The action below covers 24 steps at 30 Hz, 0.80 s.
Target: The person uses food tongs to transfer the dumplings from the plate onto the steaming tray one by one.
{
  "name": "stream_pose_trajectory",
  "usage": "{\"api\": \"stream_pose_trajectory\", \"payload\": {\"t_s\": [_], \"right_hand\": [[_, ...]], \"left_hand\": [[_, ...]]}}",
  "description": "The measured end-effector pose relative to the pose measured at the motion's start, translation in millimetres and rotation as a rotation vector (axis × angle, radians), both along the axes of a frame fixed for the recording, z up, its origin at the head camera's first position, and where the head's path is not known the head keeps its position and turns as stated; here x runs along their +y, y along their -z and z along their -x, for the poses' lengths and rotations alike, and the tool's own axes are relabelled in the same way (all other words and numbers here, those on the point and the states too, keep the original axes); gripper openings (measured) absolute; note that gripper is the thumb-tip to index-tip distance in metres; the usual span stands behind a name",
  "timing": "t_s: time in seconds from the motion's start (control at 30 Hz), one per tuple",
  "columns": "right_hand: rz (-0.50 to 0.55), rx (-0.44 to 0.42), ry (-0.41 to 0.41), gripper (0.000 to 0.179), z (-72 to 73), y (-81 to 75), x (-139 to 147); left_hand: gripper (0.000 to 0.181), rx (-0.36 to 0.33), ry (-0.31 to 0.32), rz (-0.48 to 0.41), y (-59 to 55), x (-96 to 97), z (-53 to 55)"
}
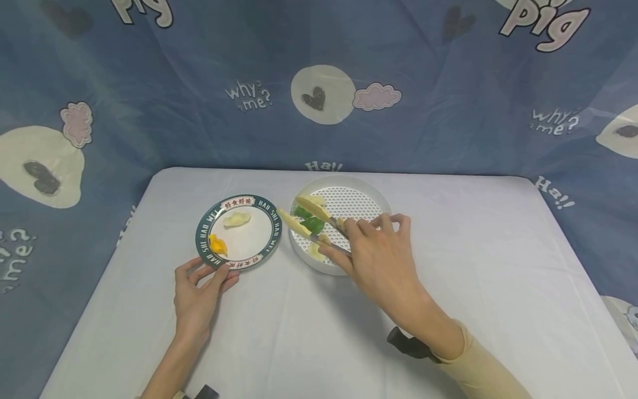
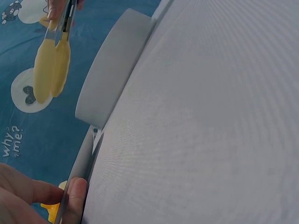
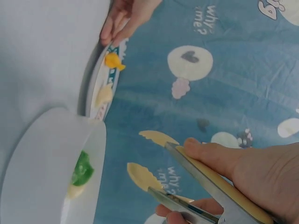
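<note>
My left hand (image 1: 195,302) pinches the near rim of a round plate (image 1: 251,238) with a green lettered border, thumb on top and fingers beneath. On that plate lie a pale dumpling-shaped piece (image 1: 236,220) and a small orange-yellow piece (image 1: 217,244). My right hand (image 1: 386,266) grips metal tongs (image 3: 198,175) with yellow tips. Their two tips stand apart with nothing between them, above the left side of a white round steamer tray (image 1: 351,200). Green pieces (image 1: 313,225) and pale pieces (image 1: 315,252) sit in the tray, partly hidden by the tongs.
Plate and tray stand close side by side on a white-covered table (image 1: 478,249). The tray has a raised wall (image 2: 117,65) and a perforated base. Behind the table hangs a blue printed cloth (image 1: 209,138).
</note>
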State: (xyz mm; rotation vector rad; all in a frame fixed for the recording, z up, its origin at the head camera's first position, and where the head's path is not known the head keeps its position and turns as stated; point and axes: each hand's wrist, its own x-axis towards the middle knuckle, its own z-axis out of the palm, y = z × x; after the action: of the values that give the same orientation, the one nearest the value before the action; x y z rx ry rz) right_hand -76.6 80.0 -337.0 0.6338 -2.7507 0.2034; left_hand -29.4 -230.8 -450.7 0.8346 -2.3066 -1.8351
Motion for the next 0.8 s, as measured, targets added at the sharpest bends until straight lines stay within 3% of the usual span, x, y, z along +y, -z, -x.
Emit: {"api": "stream_pose_trajectory", "payload": {"t_s": [0.43, 0.8], "right_hand": [[-0.092, -0.075, -0.030, 0.063, -1.6, 3.5, -34], [-0.158, -0.028, -0.095, 0.061, -6.8, 15.5, -72]], "left_hand": [[0.078, -0.018, -0.005, -0.009, -1.4, -1.4, 0.4], [0.078, -0.006, -0.010, -0.004, 0.3, 1.0, 1.4]]}}
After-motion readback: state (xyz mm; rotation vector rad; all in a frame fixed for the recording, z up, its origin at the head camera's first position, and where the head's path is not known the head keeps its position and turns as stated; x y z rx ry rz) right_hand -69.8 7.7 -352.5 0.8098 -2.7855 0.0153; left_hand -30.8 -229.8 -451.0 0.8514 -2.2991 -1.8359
